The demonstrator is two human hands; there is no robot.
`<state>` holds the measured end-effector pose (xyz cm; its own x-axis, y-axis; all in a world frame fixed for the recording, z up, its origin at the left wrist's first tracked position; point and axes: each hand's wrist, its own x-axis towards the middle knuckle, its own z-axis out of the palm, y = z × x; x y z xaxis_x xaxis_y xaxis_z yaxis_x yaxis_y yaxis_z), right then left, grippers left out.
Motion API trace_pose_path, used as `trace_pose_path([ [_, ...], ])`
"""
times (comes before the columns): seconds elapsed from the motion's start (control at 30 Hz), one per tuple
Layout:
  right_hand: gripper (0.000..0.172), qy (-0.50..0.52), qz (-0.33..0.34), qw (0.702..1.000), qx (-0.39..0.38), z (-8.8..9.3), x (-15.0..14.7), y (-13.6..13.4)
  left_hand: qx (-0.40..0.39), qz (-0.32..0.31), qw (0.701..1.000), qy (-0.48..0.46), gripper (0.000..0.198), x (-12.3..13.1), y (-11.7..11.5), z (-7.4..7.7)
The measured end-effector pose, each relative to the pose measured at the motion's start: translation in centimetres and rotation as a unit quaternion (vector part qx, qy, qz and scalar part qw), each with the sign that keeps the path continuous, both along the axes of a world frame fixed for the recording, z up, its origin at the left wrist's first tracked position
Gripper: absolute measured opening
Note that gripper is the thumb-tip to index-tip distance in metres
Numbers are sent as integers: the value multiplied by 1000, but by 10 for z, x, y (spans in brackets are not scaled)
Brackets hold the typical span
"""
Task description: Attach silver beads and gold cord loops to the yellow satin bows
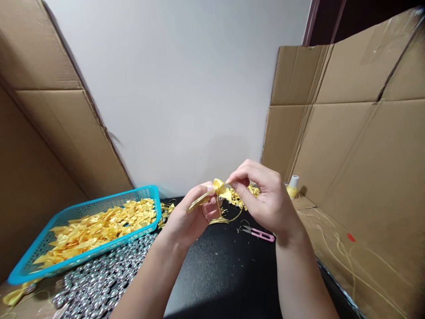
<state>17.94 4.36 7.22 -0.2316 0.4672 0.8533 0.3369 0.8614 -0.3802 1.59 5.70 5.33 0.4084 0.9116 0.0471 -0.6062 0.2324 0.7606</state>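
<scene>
My left hand point(184, 217) is closed around a bundle of gold cord point(199, 202) and a small yellow ribbon bow point(222, 189). The bow sits at the tips of its thumb and fingers. From the right, my right hand point(268, 197) pinches with thumb and forefinger at the bow's edge; whether it grips the fabric or a fine thread there is too small to tell. A strand of the cord loops down below the bow between both hands. Pink thread snips point(260, 234) lie on the black table point(219, 270) under my right hand.
At left, a blue plastic basket point(114, 243) holds many yellow ribbon pieces. Silvery beads point(102, 277) are heaped in front of it. More yellow bows point(237, 199) lie behind my hands. A small white-capped bottle point(292, 186) stands at right. Cardboard panels point(358, 146) flank the table.
</scene>
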Motion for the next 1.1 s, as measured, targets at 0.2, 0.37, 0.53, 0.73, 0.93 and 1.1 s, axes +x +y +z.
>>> trace_pose_path([
  [0.2,17,-22,-10,999,23,0,2,-2,28,-8,1000,3,23,3,-1,0],
  [0.37,18,-27,-14,999,32,0,3,-3,47,-7,999,11,25,4,-2,2],
  [0.53,17,-19,-5,999,32,0,2,-1,45,-21,999,8,26,5,-2,2],
  [0.73,17,-4,7,1000,23,0,0,0,55,-31,998,11,26,5,-3,2],
  [0.93,18,12,17,999,28,-2,-1,2,63,-31,997,17,27,7,-3,1],
  [1.1,18,20,21,999,26,-4,-2,6,58,-23,998,10,29,7,-2,0],
])
